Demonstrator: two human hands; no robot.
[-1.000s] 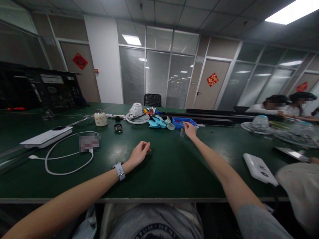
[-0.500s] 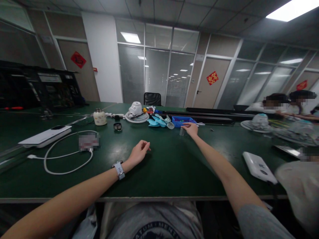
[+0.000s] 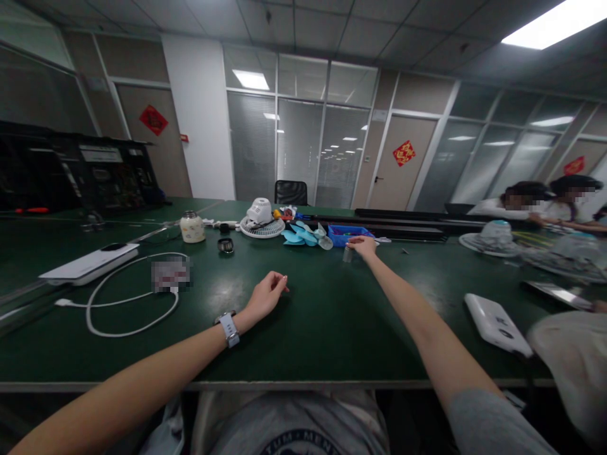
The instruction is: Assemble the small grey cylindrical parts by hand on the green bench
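My right hand [image 3: 363, 246] reaches forward in front of a blue basket [image 3: 349, 236]. Its fingertips are closed on a small clear cylindrical container [image 3: 348, 254], held at or just above the green table; whether it touches the surface I cannot tell. My left hand [image 3: 266, 297] rests on the table nearer to me, its fingers curled in with nothing visible in them. A grey watch strap circles that wrist. Left of the basket lie light-blue fan blades [image 3: 301, 234], and beyond them a white fan head [image 3: 260, 218] with its round grille.
A cream bottle [image 3: 192, 227], a dark round lid [image 3: 226, 245], a looped white cable [image 3: 111, 333] and a white box [image 3: 90, 262] occupy the left. A white power bank [image 3: 497, 323] lies at the right. Black bars [image 3: 403, 229] run along the back. Other people sit far right.
The view has tilted slightly, so the scene sits a little lower. Both hands keep nearly the same place, and my right hand still grips the clear container.
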